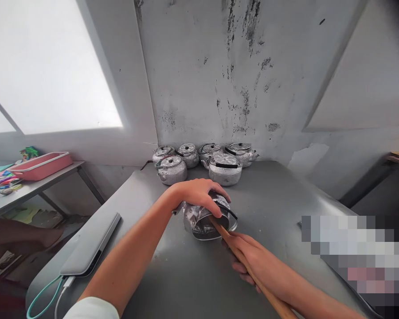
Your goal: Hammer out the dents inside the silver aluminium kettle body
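Observation:
A small aluminium kettle (199, 221) lies tilted on its side on the grey metal table (279, 199), its open mouth facing me. My left hand (199, 192) is closed over the top of its body and holds it down. My right hand (249, 257) grips a long wooden stick (252, 277) whose tip reaches into the kettle's mouth. A black handle (231, 213) hangs at the kettle's right side.
Several finished aluminium kettles with lids (204, 161) stand in two rows at the table's back against the stained wall. A grey power bank (91, 243) with a teal cable lies at the table's left edge. A pink tray (41, 165) sits on a side table at left.

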Available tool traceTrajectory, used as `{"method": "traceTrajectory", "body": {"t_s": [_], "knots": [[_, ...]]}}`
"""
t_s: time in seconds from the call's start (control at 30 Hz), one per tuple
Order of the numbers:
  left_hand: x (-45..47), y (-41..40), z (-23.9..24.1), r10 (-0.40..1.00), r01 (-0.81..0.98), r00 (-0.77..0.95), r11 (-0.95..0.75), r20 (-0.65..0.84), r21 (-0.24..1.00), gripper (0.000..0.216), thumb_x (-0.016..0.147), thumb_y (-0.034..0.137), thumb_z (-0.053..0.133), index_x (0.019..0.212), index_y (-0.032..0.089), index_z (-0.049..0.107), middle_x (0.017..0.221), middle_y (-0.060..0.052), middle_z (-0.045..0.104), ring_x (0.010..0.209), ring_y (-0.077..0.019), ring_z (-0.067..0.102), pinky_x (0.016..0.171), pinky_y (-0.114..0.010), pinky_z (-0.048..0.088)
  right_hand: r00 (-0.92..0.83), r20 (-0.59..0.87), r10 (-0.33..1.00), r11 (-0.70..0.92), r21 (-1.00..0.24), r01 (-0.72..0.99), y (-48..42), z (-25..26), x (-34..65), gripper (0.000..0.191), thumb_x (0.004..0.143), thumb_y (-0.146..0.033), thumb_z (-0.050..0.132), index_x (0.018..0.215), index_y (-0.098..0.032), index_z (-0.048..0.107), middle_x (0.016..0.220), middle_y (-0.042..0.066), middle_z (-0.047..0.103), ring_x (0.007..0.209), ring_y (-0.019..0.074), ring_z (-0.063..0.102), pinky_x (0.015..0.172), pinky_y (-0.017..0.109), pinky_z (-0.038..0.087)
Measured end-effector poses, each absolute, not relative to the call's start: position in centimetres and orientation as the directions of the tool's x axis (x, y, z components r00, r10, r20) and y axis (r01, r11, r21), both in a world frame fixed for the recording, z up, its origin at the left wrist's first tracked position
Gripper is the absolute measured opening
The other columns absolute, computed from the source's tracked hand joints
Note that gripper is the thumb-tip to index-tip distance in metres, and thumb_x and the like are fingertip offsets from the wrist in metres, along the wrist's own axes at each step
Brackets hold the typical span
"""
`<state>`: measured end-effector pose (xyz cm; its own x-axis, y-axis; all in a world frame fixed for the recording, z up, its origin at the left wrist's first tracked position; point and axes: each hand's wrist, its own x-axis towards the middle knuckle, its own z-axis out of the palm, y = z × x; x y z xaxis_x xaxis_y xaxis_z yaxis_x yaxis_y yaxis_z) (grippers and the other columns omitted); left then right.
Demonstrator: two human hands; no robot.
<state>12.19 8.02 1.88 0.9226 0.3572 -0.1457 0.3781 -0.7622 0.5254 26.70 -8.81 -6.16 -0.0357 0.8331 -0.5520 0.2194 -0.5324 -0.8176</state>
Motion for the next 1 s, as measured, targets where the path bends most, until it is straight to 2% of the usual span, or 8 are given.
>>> {"method": "traceTrajectory", "body": {"t_s": [0.2, 0.33, 0.5, 0.83, 1.0], "knots": [[12.3, 8.0, 1.9, 0.359, 0.383, 0.921, -0.765, -0.152, 0.517, 0.055, 0.069, 0.046, 0.074, 0.122, 0.032, 0.068, 0.128, 0.002, 0.062, 0.112, -0.0238, 0.059, 0.096, -0.029, 0.044, -0.085, -0.499, 0.862, -0.475, -0.856, 0.204, -8.9, -5.4, 26.1, 0.038, 0.099, -0.05, 0.027, 0.085, -0.021, 0.046, 0.059, -0.007, 0.042, 0.046, 0.0084, 0.036, 0.042, 0.019, 0.036], [12.2, 7.9, 2.0, 0.366, 0.39, 0.918, -0.765, -0.153, 0.512, 0.055, 0.069, 0.046, 0.074, 0.122, 0.032, 0.068, 0.128, 0.002, 0.062, 0.112, -0.0242, 0.059, 0.097, -0.03, 0.044, -0.023, -0.48, 0.877, -0.462, -0.856, 0.232, -9.1, -5.2, 25.8, 0.039, 0.098, -0.052, 0.03, 0.084, -0.021, 0.049, 0.061, -0.006, 0.04, 0.048, 0.0084, 0.033, 0.041, 0.018, 0.035], [12.2, 7.7, 2.2, 0.362, 0.387, 0.92, -0.769, -0.152, 0.509, 0.054, 0.069, 0.045, 0.074, 0.121, 0.032, 0.068, 0.128, 0.002, 0.062, 0.113, -0.0243, 0.058, 0.097, -0.03, 0.044, -0.017, -0.456, 0.89, -0.44, -0.868, 0.227, -9.1, -5.4, 25.8, 0.042, 0.095, -0.06, 0.036, 0.084, -0.022, 0.049, 0.067, -0.005, 0.039, 0.054, 0.0094, 0.038, 0.039, 0.016, 0.033], [12.2, 7.9, 2.0, 0.356, 0.378, 0.923, -0.769, -0.146, 0.516, 0.055, 0.069, 0.047, 0.075, 0.122, 0.032, 0.068, 0.128, 0.002, 0.062, 0.113, -0.0242, 0.059, 0.097, -0.029, 0.044, -0.004, -0.479, 0.878, -0.456, -0.839, 0.295, -8.9, -4.8, 25.8, 0.052, 0.093, -0.069, 0.033, 0.077, -0.022, 0.047, 0.059, -0.006, 0.038, 0.05, 0.0091, 0.033, 0.04, 0.017, 0.036], [12.2, 7.9, 1.9, 0.359, 0.383, 0.921, -0.763, -0.151, 0.521, 0.055, 0.069, 0.046, 0.075, 0.122, 0.032, 0.068, 0.127, 0.002, 0.063, 0.111, -0.0236, 0.059, 0.096, -0.029, 0.044, 0.014, -0.411, 0.912, -0.402, -0.884, 0.238, -9.1, -5.2, 25.8, 0.051, 0.091, -0.07, 0.037, 0.085, -0.022, 0.053, 0.062, -0.006, 0.038, 0.053, 0.0104, 0.036, 0.04, 0.017, 0.034]]}}
